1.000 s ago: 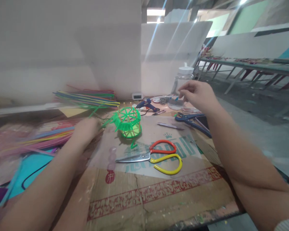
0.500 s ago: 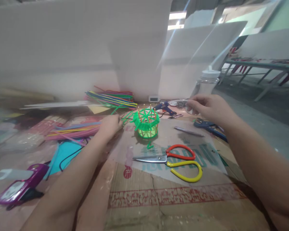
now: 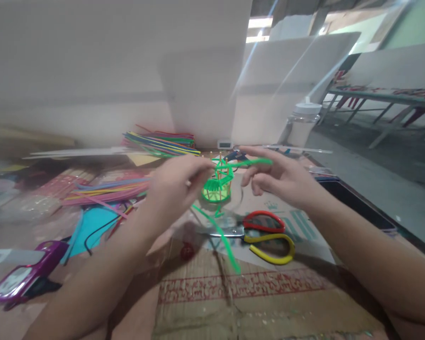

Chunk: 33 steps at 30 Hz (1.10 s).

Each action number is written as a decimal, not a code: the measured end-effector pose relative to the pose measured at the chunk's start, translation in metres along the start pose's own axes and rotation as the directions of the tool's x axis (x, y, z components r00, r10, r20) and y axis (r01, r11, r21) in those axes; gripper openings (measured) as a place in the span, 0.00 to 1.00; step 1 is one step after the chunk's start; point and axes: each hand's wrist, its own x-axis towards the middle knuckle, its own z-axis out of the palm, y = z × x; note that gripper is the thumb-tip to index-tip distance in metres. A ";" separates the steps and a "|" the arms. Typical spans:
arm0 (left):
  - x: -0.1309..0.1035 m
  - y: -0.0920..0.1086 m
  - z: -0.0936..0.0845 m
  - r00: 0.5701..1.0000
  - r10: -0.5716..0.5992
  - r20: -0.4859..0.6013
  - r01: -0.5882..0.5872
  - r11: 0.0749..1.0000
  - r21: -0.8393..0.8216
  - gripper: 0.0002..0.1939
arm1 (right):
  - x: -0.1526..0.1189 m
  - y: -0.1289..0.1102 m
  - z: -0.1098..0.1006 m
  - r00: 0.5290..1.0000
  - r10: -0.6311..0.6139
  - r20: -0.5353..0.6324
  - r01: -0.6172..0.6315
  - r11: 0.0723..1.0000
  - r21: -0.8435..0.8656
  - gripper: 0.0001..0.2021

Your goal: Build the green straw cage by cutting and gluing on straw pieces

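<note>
My left hand (image 3: 179,186) is closed around a bright green pipe cleaner (image 3: 224,237). One end hangs down toward the scissors; the other stretches right, across the front of my right hand (image 3: 279,177). The fingers of my right hand are apart, its index finger stretched out and the others partly bent; motion blurs the contact with the stem. Behind and between both hands stands a small round green cage (image 3: 216,193) with thin wooden sticks and green wrapping, its upper part partly covered. Scissors (image 3: 269,249) with one red and one yellow handle lie below it.
Pipe cleaners in several colours (image 3: 163,144) lie at the back, more (image 3: 106,191) at left. A purple glue gun-like tool (image 3: 31,269) is at front left. A clear bottle (image 3: 302,125) stands back right; a dark flat device (image 3: 357,203) lies by the right edge.
My left hand has come right and nearer, with a green pipe cleaner now in it. My right hand has moved left and down from beside the bottle, its fingers opening.
</note>
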 end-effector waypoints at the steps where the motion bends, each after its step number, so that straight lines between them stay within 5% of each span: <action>1: -0.002 0.007 0.007 0.997 0.053 0.051 -0.051 0.998 -0.030 0.11 | -0.003 -0.002 0.008 0.999 -0.042 0.019 0.041 0.998 0.041 0.21; 6: -0.004 0.012 0.020 0.975 0.112 0.191 -0.083 0.985 -0.152 0.12 | -0.010 -0.015 0.012 0.990 -0.138 -0.024 0.139 0.989 0.053 0.15; 10: 0.004 -0.004 0.008 0.924 -0.059 0.378 0.099 0.991 -0.087 0.20 | -0.002 -0.011 -0.027 0.958 -0.024 -0.285 0.032 0.999 0.026 0.16; 14: 0.009 -0.014 0.000 0.881 -0.171 0.441 0.230 0.970 -0.084 0.22 | 0.006 0.003 -0.067 0.893 -0.011 -0.451 0.014 1.000 0.002 0.14; 17: 0.009 -0.012 0.002 0.864 -0.223 0.451 0.255 0.967 -0.011 0.22 | 0.004 0.000 -0.074 0.725 -0.320 -0.609 0.083 0.919 -0.384 0.15; 19: 0.006 -0.006 0.007 0.849 -0.224 0.480 0.239 0.971 0.030 0.22 | -0.002 -0.010 -0.064 0.632 -0.610 -0.478 0.135 0.694 -0.707 0.19; 21: 0.002 0.002 0.014 0.839 -0.198 0.507 0.222 0.975 0.014 0.22 | -0.008 -0.020 -0.042 0.722 -0.678 -0.140 0.282 0.473 -0.835 0.14; 23: -0.002 0.010 0.020 0.852 -0.142 0.503 0.199 0.978 -0.061 0.21 | -0.012 -0.022 -0.016 0.810 -0.564 0.161 0.460 0.440 -0.772 0.10; 25: -0.003 0.016 0.023 0.873 -0.085 0.480 0.171 0.976 -0.137 0.20 | -0.013 -0.018 0.006 0.833 -0.483 0.270 0.503 0.457 -0.733 0.10; 28: -0.004 0.010 0.019 0.848 -0.062 0.527 0.156 0.978 -0.137 0.20 | -0.011 -0.007 0.017 0.874 -0.415 0.252 0.449 0.490 -0.748 0.14; 33: -0.019 -0.019 0.026 0.658 0.049 0.752 0.062 0.991 -0.119 0.10 | -0.006 -0.009 -0.010 0.957 -0.291 -0.017 0.153 0.551 -0.820 0.12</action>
